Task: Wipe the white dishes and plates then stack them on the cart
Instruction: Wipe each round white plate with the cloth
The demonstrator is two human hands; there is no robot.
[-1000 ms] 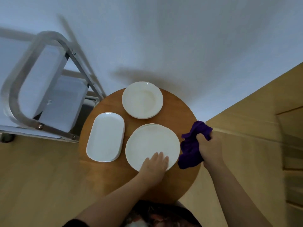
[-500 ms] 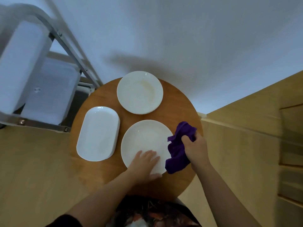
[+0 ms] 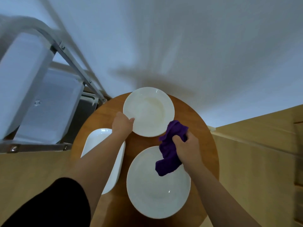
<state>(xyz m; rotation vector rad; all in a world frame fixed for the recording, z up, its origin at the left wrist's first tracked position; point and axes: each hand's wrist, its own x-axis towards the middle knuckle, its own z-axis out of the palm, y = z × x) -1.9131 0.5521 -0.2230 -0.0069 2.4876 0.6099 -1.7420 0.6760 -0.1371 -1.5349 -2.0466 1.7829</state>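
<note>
Three white dishes lie on a small round wooden table [image 3: 203,128]. The far one is a deep round plate [image 3: 150,110]; my left hand [image 3: 122,122] grips its near left rim. Nearest me sits a large flat round plate [image 3: 155,192]. My right hand [image 3: 186,149] is shut on a purple cloth [image 3: 170,149], which hangs over that plate's far right edge. An oblong white dish [image 3: 101,141] lies at the left, partly hidden under my left forearm.
A metal-framed cart [image 3: 65,51] with white shelves [image 3: 49,112] stands to the left of the table, against a white wall. Wooden floor surrounds the table, and a wooden cabinet [image 3: 298,145] is at the right edge.
My left hand left the near flat plate and reached forward to the far deep plate's rim. My right hand moved the purple cloth up and over the flat plate's far edge. The camera came closer.
</note>
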